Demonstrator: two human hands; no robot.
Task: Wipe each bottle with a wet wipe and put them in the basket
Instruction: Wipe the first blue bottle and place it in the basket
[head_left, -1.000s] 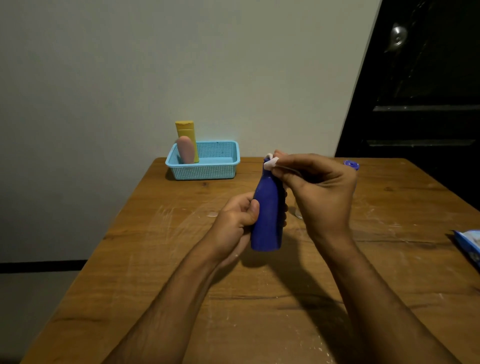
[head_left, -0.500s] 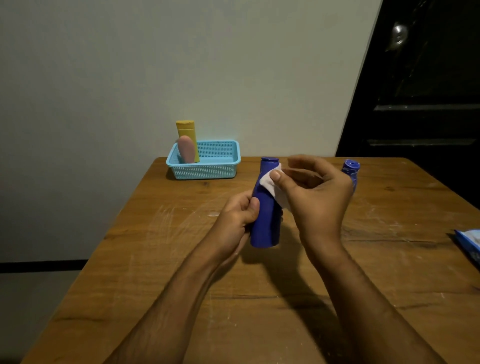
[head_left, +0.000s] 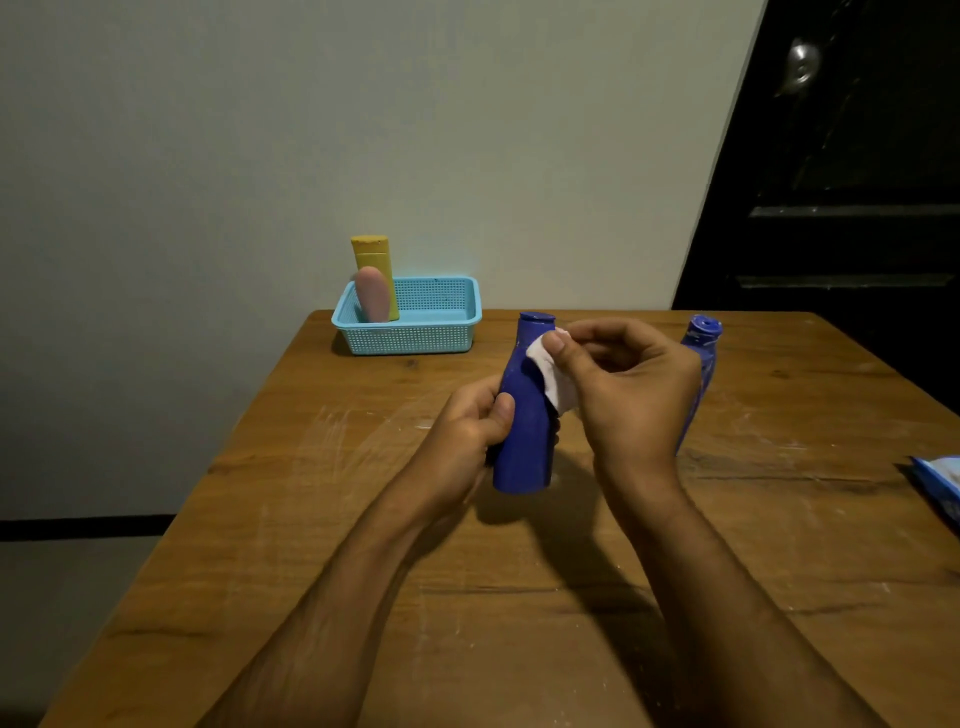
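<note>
Count: four bottles in sight, one basket, one wipe, one packet, two hands.
Table (head_left: 322, 519): wooden, scuffed with pale streaks; both forearms reach across it from the near edge.
Left hand (head_left: 467, 431): fingers curled round the lower body of the dark blue bottle (head_left: 524, 441), thumb pressed on its near face; it holds the bottle upright, base just above the table top or touching it, I cannot tell which.
Right hand (head_left: 628, 384): fingers bent, thumb and forefinger pinching the white wet wipe (head_left: 553, 376); the remaining fingers curl loosely behind.
Wipe against bottle: the wipe lies on the bottle's right shoulder, just below the cap, thumb tip pressing it to the neck.
Packet (head_left: 940, 483): blue, at the right edge of the table, cut off by the frame.
Second blue bottle (head_left: 701, 353): stands behind the right hand, mostly hidden by it, cap showing.
Basket (head_left: 436, 327): light blue mesh, at the far left of the table by the wall, well apart from the hands.
In the basket: a yellow bottle (head_left: 373, 257) upright in the left end, a pink bottle (head_left: 373, 293) leaning in front of it.
</note>
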